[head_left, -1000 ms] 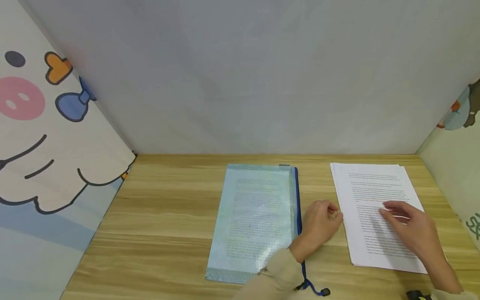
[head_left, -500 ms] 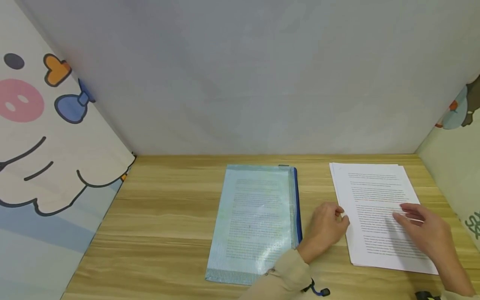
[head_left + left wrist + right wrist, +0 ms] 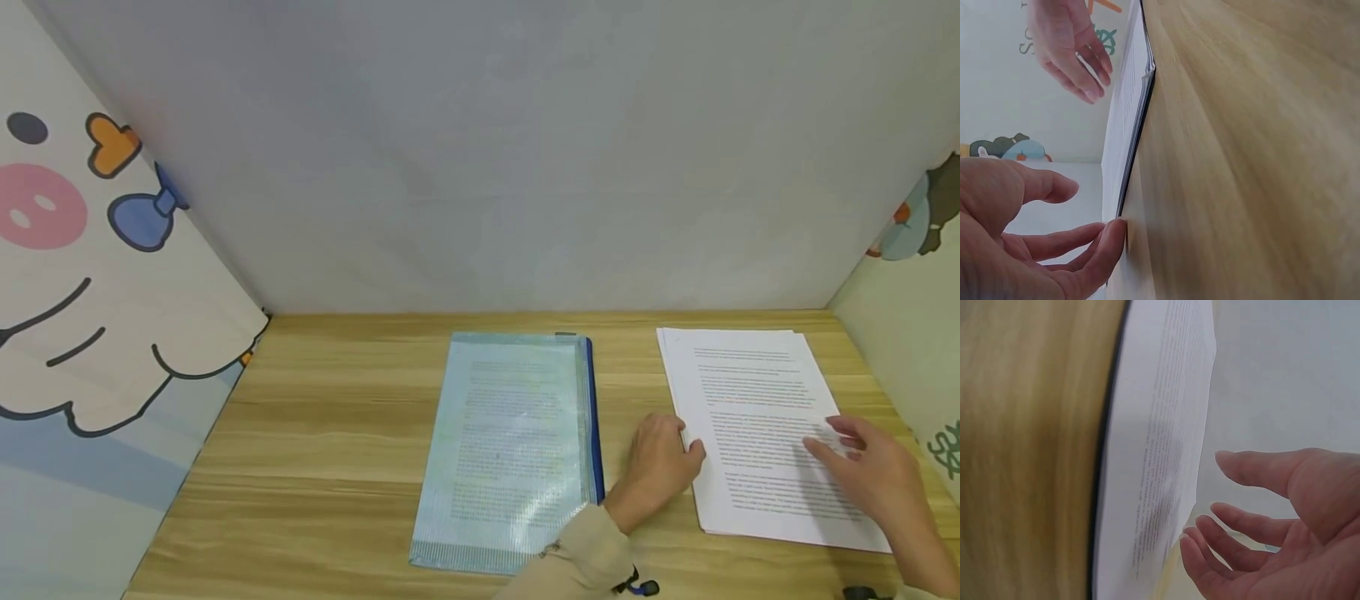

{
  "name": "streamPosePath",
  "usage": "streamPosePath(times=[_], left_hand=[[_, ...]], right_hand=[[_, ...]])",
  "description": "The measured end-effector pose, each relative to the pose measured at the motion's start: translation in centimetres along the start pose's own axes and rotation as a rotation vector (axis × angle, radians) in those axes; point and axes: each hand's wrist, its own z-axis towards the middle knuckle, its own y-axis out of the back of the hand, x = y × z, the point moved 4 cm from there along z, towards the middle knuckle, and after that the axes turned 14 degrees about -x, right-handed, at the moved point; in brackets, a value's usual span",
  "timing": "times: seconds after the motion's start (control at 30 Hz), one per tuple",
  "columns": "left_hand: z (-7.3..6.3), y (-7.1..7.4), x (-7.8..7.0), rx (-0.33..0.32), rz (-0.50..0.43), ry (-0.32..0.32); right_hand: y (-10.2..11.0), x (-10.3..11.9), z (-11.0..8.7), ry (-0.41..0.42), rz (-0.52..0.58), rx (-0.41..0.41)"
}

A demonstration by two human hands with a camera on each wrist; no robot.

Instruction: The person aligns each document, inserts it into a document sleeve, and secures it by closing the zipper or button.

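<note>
A stack of printed paper (image 3: 738, 392) lies on the right of the table, its edges slightly uneven. My left hand (image 3: 660, 467) is at the stack's left edge. In the left wrist view, the fingertips (image 3: 1113, 234) touch that edge low down by the tabletop, while the thumb (image 3: 1054, 187) stays raised and apart from the paper. Over the stack's right side hovers my right hand (image 3: 873, 471), thumb and fingers spread and holding nothing. The right wrist view has its fingertips (image 3: 1207, 522) off the sheets. A dark layer shows beneath the stack in both wrist views.
Left of the stack lies a translucent light-blue zip folder (image 3: 502, 450) with a blue edge and printed pages inside. A pale wall (image 3: 525, 167) rises behind the wood-grain table (image 3: 315, 450). Cartoon-printed panels (image 3: 82, 325) stand at both sides.
My left hand has moved right, from beside the folder to the stack's left edge. My right hand has shifted right over the paper, towards its right edge.
</note>
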Motion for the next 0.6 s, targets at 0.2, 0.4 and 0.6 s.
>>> streamPosePath(times=[0.2,0.4,0.6], left_hand=[[0.0,-0.1,-0.1,-0.002,-0.005,0.021],[0.1,-0.3,0.1,0.038,-0.072,0.092],[0.2,-0.5,0.1,0.07,-0.11,0.162]], right_hand=[[-0.2,-0.9,-0.1,0.02,-0.036,0.015],[-0.3,-1.1,0.0,0.029,-0.045,0.044],[-0.3,-1.3,0.0,-0.02,-0.058,0.061]])
